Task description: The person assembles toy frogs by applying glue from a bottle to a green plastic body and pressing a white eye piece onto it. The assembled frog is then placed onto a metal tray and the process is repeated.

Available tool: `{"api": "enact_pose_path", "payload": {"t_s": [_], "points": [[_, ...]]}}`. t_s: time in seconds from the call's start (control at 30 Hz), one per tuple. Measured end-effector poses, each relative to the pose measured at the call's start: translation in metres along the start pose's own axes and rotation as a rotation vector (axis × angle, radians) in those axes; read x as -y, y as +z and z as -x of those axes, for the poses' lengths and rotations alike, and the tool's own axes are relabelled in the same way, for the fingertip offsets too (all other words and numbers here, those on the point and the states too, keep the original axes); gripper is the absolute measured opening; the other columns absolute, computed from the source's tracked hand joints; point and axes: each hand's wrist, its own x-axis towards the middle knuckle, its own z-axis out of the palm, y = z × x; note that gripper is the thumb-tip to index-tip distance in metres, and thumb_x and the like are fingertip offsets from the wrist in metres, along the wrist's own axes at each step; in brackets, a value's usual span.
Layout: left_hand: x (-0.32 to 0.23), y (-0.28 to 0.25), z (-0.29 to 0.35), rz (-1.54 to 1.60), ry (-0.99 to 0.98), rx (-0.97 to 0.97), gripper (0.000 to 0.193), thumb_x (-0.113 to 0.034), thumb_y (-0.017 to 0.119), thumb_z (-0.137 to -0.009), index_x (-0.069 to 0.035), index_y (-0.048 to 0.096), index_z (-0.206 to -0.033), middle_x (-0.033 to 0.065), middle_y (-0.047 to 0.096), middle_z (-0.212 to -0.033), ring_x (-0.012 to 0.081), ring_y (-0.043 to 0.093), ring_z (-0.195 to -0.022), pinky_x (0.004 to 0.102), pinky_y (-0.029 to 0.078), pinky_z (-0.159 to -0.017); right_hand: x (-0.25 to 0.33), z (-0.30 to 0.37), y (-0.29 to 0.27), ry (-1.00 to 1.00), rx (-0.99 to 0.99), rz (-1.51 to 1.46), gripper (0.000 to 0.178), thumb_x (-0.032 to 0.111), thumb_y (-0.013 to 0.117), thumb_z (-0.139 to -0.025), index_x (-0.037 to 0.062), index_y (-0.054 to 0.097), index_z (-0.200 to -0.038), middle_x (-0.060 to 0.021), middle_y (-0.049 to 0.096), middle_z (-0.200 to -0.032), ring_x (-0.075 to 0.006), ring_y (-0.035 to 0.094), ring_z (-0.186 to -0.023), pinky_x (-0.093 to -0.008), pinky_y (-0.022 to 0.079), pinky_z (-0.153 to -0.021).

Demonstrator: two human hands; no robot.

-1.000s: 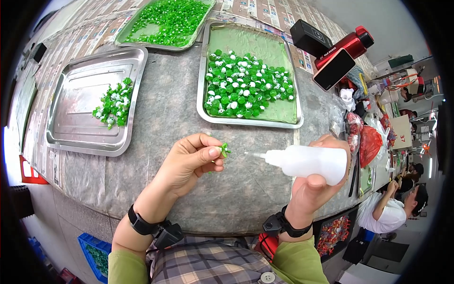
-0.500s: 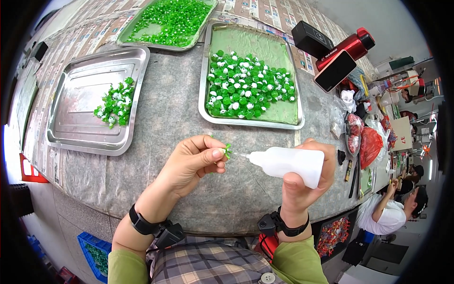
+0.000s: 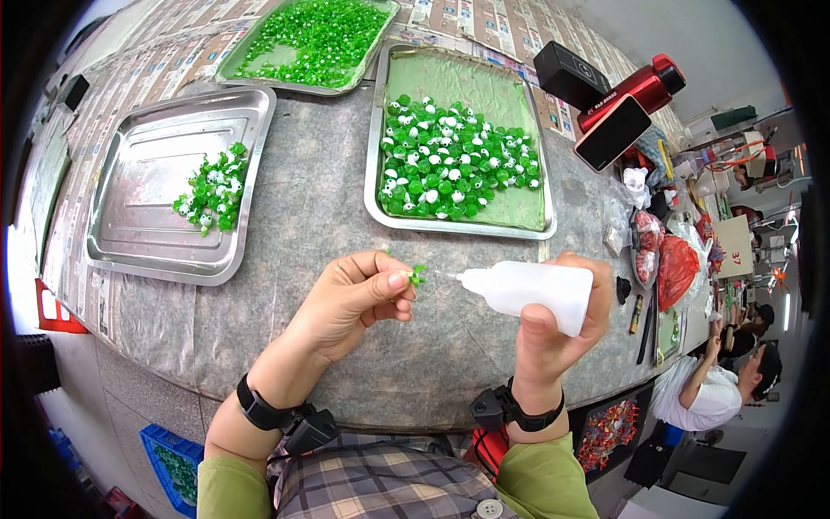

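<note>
Between the thumb and fingers of my left hand [image 3: 367,290] is pinched a small green plastic piece [image 3: 418,275], partly hidden by the fingertips. My right hand [image 3: 562,320] is wrapped round a white squeeze bottle [image 3: 532,290], lying nearly level with its thin nozzle toward the green piece. The nozzle tip is close to the piece; whether they touch I cannot tell. Beyond my hands, a metal tray [image 3: 450,227] with a green lining holds many green and white beads [image 3: 454,156]. At the left, another metal tray [image 3: 138,208] holds a small heap of green and white pieces [image 3: 212,188].
A third tray [image 3: 346,86] of small green pieces stands at the far side. To the right are a red flask [image 3: 635,86], a black box [image 3: 571,69], a phone [image 3: 612,132] and plastic bags [image 3: 679,268]. A co-worker [image 3: 709,389] sits at the far right.
The bottle has drawn back slightly to the right, widening the gap between its nozzle and the green piece. My left hand has hardly moved.
</note>
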Motion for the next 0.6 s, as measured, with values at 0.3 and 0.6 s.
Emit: {"api": "enact_pose_path", "payload": {"t_s": [0.3,0.6], "points": [[0.0006,0.0051,0.0013,-0.220,0.224,-0.121,0.013,-0.008,0.060,-0.076,-0.002,0.057,-0.086,0.0045,0.059,-0.074,0.0098,0.056,-0.068,0.0206,0.046,-0.064,0.0020,0.0003,-0.0024,0.016,-0.007,-0.102,0.046,0.034,0.073,-0.063,0.0023,0.048,-0.086,-0.0054,0.050,-0.074,-0.0116,0.048,-0.062,-0.0218,0.038,-0.053],[0.0008,0.0067,0.0017,-0.295,0.274,-0.159,0.013,-0.005,0.060,-0.075,-0.002,0.057,-0.087,0.0044,0.060,-0.076,0.0091,0.056,-0.071,0.0197,0.045,-0.065,-0.0007,0.0038,-0.0009,0.048,0.009,-0.069,0.045,0.033,0.074,-0.062,0.0023,0.049,-0.084,-0.0049,0.050,-0.073,-0.0121,0.048,-0.061,-0.0224,0.038,-0.053]]}}
